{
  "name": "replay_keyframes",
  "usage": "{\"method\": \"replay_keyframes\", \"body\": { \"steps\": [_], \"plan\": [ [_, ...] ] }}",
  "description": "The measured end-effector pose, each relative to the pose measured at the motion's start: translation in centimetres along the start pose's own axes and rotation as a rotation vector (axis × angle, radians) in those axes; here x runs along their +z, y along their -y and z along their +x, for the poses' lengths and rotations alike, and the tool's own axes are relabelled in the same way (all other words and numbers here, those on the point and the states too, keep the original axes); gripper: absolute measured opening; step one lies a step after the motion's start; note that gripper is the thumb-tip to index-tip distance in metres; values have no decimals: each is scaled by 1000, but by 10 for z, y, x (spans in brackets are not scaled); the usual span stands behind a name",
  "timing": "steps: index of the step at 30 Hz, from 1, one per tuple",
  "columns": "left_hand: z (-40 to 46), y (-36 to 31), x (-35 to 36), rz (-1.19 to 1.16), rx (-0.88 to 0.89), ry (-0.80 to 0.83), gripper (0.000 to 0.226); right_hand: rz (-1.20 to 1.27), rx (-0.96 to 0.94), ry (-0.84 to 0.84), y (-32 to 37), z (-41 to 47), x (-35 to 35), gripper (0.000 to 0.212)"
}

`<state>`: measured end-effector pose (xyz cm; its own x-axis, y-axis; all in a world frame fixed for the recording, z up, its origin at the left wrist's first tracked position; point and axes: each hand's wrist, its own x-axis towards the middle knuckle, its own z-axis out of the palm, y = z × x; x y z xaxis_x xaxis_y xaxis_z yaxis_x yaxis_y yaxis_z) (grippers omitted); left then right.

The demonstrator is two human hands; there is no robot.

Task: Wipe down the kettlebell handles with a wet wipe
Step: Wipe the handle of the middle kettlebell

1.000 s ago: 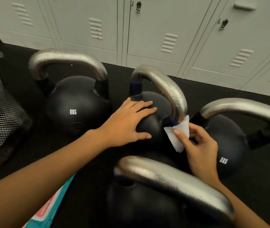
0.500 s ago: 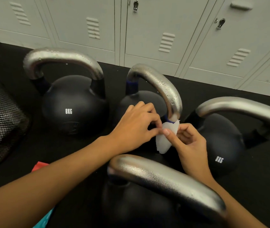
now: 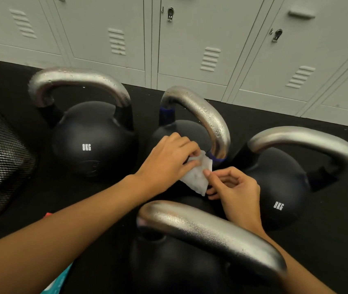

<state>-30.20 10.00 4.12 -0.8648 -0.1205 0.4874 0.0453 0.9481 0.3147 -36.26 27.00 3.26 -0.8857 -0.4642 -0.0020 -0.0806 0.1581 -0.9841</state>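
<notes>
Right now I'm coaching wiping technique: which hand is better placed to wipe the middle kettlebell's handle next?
Probably the left hand: it pinches the wet wipe right beside the middle handle. The right hand pinches its lower edge.

The 4 kettlebells have matt black bodies, like the left one (image 3: 93, 141), and bare silver metal handles. The middle handle (image 3: 207, 117) looks rough and beaded with droplets; the right handle (image 3: 309, 141) looks smoother and duller. The wipe (image 3: 197, 177) is thin white cloth-like paper, damp and crumpled. The floor (image 3: 328, 240) is matt black. The lockers (image 3: 211, 39) are pale grey painted metal. The basket (image 3: 1, 166) is black wire mesh.
</notes>
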Motion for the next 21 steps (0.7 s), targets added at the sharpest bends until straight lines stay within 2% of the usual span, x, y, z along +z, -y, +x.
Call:
{"method": "replay_keyframes", "body": {
  "steps": [4, 11, 15, 21],
  "plan": [
    [-9, 8, 3, 174, 175, 11, 28, -44, -39, -21, -3, 2, -4, 13],
    [-22, 16, 3, 385, 435, 89, 29, -162, -132, -17, -17, 3, -10, 11],
    [-21, 17, 1, 443, 422, 53, 30, -166, -179, -33, -19, 5, -14, 9],
    [-16, 18, -4, 433, 267, 43, 38, -135, -215, -4, -12, 7, -7, 9]
  ]
}}
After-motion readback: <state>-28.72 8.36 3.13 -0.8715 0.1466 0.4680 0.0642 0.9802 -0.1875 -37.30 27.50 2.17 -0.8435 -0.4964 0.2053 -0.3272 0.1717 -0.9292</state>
